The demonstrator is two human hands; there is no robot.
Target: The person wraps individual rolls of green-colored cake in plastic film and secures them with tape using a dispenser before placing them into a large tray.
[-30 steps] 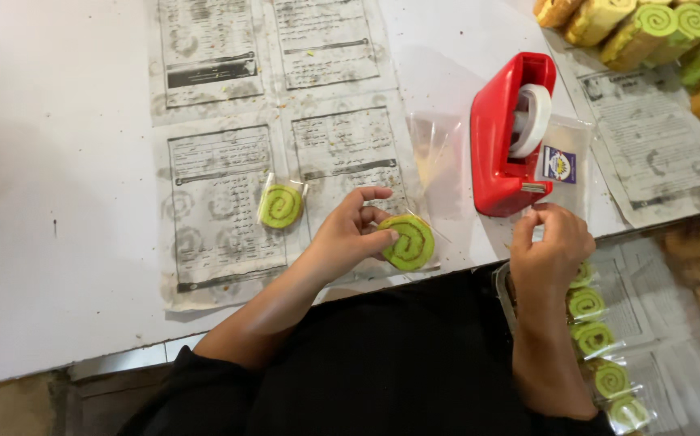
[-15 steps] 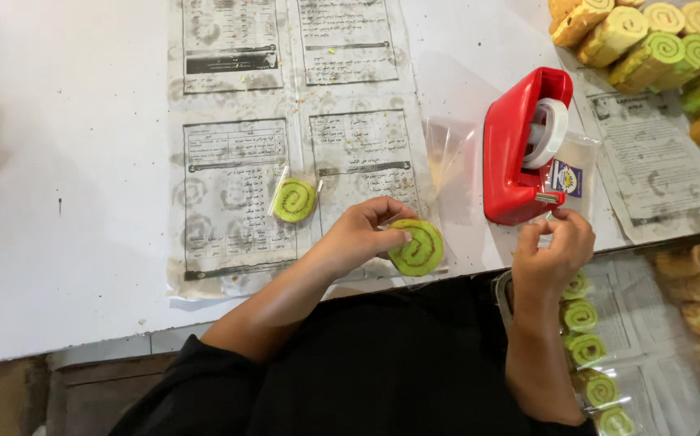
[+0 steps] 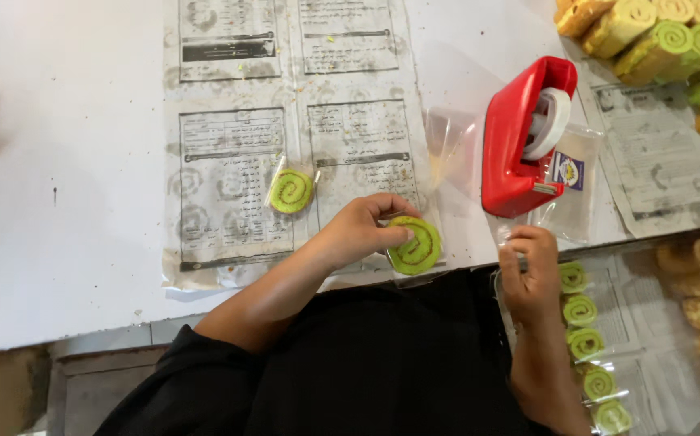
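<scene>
White tabletop (image 3: pixel 67 242) carries printed sheets. Left hand (image 3: pixel 362 230) pinches a bagged green swirl cake slice (image 3: pixel 416 245) at the table edge; it may slip off. Right hand (image 3: pixel 527 270), fingers curled, pulls tape below the red tape dispenser (image 3: pixel 519 141); tape may self-stick.

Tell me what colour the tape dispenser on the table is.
The tape dispenser is bright red, holding a white tape roll; the head view shows it.

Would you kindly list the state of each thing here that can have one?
Left hand: pressing a bagged green roll slice flat on the table.
Right hand: pinched below the tape dispenser.
Tape dispenser: upright, roll loaded.
Second slice: bagged, lying apart.
Finished slices: bagged, in a row.
</scene>
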